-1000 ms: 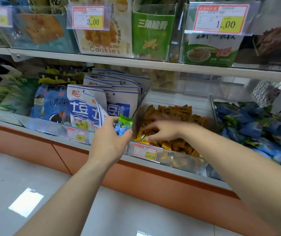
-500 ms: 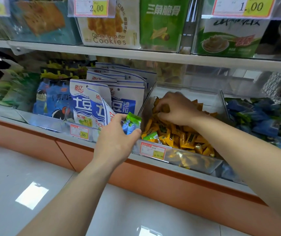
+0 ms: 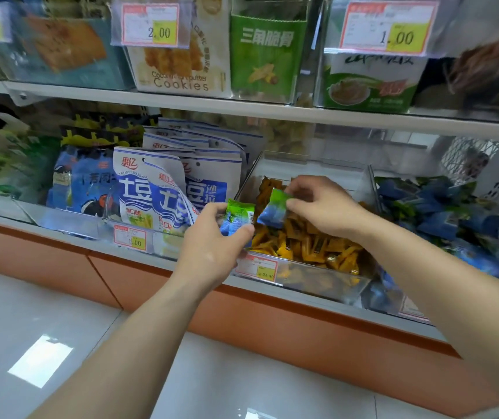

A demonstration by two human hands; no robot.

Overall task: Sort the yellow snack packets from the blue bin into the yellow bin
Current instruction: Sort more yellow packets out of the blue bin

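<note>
**Sorting at the snack shelf, head view.** White-and-blue bags (image 3: 151, 195) are standing to the left of the yellow bin (image 3: 311, 167), a clear tray that is holding a heap of yellow packets (image 3: 311, 246). The left hand (image 3: 208, 252) is reaching up to the bin's front left corner. Its fingers (image 3: 240, 235) are clamped on the first green-and-blue packet (image 3: 239, 214), which is projecting upward from between the thumb and the other fingers, at the bin's left edge. Just to its right, above the left part of the yellow bin, the second green-and-blue packet (image 3: 273, 207) is hanging from the fingers (image 3: 299, 204) of the right hand (image 3: 323, 204), which are pinching its upper right corner. This packet is lying left of and below those fingers, above the yellow heap. The two packets are close together; whether they are touching cannot be told. A price tag (image 3: 257, 269) is hanging on the bin's front wall. To the right of the yellow bin, the blue bin (image 3: 390, 293) is holding blue packets (image 3: 441, 213).
</note>
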